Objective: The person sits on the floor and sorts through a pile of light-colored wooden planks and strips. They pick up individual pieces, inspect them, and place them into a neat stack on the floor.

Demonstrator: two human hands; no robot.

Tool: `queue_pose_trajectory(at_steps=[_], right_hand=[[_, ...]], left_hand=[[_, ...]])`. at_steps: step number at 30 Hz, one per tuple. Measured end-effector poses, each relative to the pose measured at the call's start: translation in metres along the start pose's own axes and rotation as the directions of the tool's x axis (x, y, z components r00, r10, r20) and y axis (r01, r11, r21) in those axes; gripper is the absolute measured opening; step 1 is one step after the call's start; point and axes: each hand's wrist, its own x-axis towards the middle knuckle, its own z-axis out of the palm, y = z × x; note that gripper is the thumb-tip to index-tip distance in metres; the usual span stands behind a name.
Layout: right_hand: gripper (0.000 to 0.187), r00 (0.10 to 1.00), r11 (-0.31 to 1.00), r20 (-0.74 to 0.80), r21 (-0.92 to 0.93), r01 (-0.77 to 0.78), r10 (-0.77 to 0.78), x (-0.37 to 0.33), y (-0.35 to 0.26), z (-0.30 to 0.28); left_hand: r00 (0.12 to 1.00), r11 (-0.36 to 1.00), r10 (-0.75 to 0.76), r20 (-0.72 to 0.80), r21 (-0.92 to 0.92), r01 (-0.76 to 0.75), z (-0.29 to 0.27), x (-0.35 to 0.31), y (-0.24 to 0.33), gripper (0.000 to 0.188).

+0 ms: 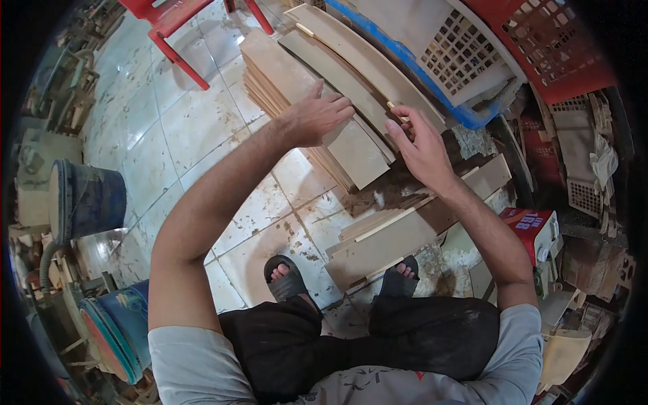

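Long flat pale boards lie stacked in front of me, with a layered stack of boards [280,67] on the left and a narrower board [337,64] beside it. Across the stack's right edge rests my left hand [320,118], its fingers apart and slightly bent, touching the boards. My right hand [424,145] is closed, thumb and fingers together at a thin strip with a pale yellow end [390,105]. That strip runs along the right side of the narrower board. The fingers partly hide the grip. Farther right lies another long board [368,50].
Another board pile [398,243] lies near my sandalled feet. A blue-rimmed crate [482,120] and a red basket [540,40] stand at right, above a red-and-white box [533,233]. Buckets [91,199] stand at left; a red plastic chair [165,30] is at the far left.
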Motion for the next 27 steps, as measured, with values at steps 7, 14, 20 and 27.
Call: queue_pose_trajectory(at_steps=[7, 14, 20, 27], right_hand=[[0.037, 0.999, 0.992, 0.052, 0.128, 0.003, -0.010, 0.001, 0.007, 0.008], [0.033, 0.992, 0.947, 0.089, 0.300, -0.112, 0.089, 0.002, -0.001, 0.006], [0.033, 0.986, 0.935, 0.105, 0.319, -0.155, 0.128, 0.003, 0.017, 0.004], [0.029, 0.976, 0.957, 0.207, 0.260, -0.125, 0.071, 0.009, 0.005, 0.020]], left_hand=[[0.990, 0.996, 0.057, -0.128, -0.061, -0.065, -0.003, -0.013, -0.003, 0.064], [0.992, 0.996, 0.016, -0.126, -0.089, -0.027, -0.033, -0.047, -0.006, 0.067], [0.995, 0.983, -0.102, 0.007, -0.153, 0.102, -0.039, -0.104, 0.005, 0.062], [0.947, 0.985, -0.011, 0.321, -0.162, 0.066, 0.068, -0.132, 0.017, 0.049]])
